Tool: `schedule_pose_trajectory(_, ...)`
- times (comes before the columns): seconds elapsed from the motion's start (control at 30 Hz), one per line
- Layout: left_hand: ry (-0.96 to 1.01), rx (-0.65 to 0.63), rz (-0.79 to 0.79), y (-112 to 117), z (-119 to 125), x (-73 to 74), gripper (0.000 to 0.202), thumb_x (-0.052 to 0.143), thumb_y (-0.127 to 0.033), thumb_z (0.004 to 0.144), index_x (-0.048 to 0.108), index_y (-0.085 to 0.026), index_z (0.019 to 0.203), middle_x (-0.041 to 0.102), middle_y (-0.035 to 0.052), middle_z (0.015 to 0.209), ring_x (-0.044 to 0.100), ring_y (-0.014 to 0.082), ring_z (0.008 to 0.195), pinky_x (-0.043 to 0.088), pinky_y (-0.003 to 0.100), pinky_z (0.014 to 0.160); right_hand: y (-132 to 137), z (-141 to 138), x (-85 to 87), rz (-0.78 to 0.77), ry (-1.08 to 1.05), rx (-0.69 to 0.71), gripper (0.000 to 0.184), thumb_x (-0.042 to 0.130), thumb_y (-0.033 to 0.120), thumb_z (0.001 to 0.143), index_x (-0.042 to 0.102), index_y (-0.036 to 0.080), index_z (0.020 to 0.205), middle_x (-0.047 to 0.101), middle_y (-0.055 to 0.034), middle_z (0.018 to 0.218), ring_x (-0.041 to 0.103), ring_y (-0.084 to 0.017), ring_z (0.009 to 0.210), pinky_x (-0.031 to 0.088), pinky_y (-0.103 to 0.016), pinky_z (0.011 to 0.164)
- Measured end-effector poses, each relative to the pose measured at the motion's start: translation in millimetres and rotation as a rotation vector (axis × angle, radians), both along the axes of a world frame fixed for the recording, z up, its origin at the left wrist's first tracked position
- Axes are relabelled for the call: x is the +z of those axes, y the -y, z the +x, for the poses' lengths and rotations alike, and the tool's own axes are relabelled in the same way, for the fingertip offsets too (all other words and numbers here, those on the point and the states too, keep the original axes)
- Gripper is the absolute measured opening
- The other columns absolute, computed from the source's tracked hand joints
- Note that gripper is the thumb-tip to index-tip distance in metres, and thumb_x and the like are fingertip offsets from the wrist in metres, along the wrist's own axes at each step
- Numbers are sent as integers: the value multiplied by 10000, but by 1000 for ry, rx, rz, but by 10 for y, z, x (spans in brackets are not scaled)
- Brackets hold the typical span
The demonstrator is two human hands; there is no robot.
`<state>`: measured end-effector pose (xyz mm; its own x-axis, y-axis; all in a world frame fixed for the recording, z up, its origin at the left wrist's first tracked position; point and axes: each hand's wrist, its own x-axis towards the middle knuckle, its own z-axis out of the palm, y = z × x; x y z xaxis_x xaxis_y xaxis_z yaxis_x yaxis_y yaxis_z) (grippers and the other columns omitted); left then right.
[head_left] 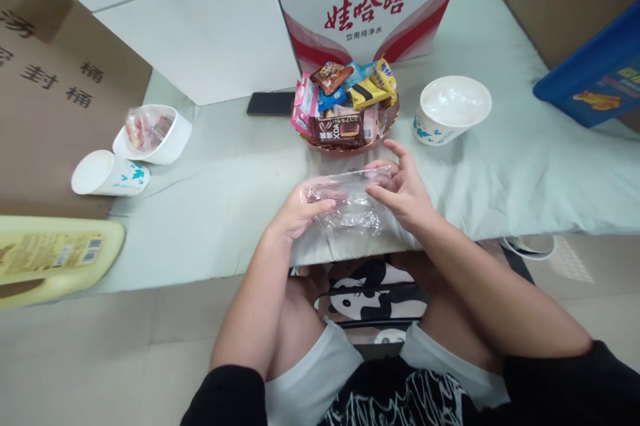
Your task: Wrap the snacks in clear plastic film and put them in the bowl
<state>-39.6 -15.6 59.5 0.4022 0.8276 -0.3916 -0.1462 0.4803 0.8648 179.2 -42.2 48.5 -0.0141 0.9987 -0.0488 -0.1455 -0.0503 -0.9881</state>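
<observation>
A clear plastic bag [353, 206] is stretched between my two hands, just above the front edge of the covered table. My left hand [307, 207] grips its left side, with the thumb lying over the film. On the other side, the thumb and fingers of my right hand [403, 189] pinch the bag's upper right corner, while the index finger points up and away. Just beyond my hands stands a bowl [345, 151] heaped with wrapped snacks [340, 106] in brown, pink, blue and yellow. No contents can be made out inside the bag.
A paper cup [450, 113] with clear film inside stands right of the bowl. To the left lie a tipped paper cup [110, 174] and a white container [175, 136] holding a bagged item. A phone [270, 104], white boxes [200, 33], a yellow bottle [60, 256] and a blue container [595, 73] surround them.
</observation>
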Motion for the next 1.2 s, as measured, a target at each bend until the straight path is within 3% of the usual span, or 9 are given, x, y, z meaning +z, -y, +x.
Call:
schedule_pose_trajectory(0.1,-31,37,68,27,57,-5,431,944,-365,601,650,-168,846,746,36,794,718,176,727,574,259,637,3,9,17,-66,19,130,478,814,476,699,597,263,1067,664,-32,997,618,-183,841,521,-342,800)
schedule_pose_trajectory(0.2,-75,55,96,38,70,-7,429,920,-379,634,662,-191,920,737,10,761,702,165,664,568,255,590,21,23,11,-117,116,242,316,720,520,793,595,232,833,663,-22,821,616,-185,784,506,-333,753)
schedule_pose_trajectory(0.33,-191,-22,84,31,78,9,364,868,-369,685,679,-190,941,675,-16,636,593,118,489,470,218,451,45,33,23,-137,92,198,357,681,570,817,559,241,884,654,15,727,612,-165,667,478,-295,619)
schedule_pose_trajectory(0.43,-188,100,117,8,88,44,357,875,-342,643,682,-187,900,621,-42,587,537,91,452,406,194,416,48,44,41,-163,85,196,418,699,609,802,555,239,935,601,50,628,558,-137,551,433,-269,530)
schedule_pose_trajectory(0.67,-97,63,58,-11,127,126,422,899,-288,608,669,-189,947,618,-52,617,587,94,526,485,192,483,48,109,37,-138,28,138,364,681,524,824,579,257,1049,494,98,552,448,-107,474,338,-242,469)
schedule_pose_trajectory(0.77,-62,144,47,-24,184,121,428,892,-258,591,654,-208,943,639,-56,677,606,99,550,522,208,496,31,110,25,-142,-43,54,390,691,514,790,579,272,1075,504,86,589,463,-114,505,360,-248,492)
schedule_pose_trajectory(1.03,114,66,86,-177,230,93,248,699,-425,637,654,-190,703,628,26,689,574,147,557,486,281,494,-9,211,81,-133,-200,58,224,583,431,682,611,243,802,590,-26,716,556,-192,644,475,-336,595)
schedule_pose_trajectory(1.13,59,23,120,-203,197,72,373,620,-539,688,679,-171,680,628,55,724,556,153,587,452,286,506,-15,259,66,-116,-146,67,305,541,495,726,663,216,753,646,-68,752,568,-208,680,463,-343,610)
schedule_pose_trajectory(1.2,-46,22,191,-205,184,43,277,722,-443,654,668,-174,696,618,28,733,527,122,592,418,254,523,-22,258,38,-113,-18,50,321,578,517,766,646,210,705,644,-59,740,561,-191,683,446,-325,619)
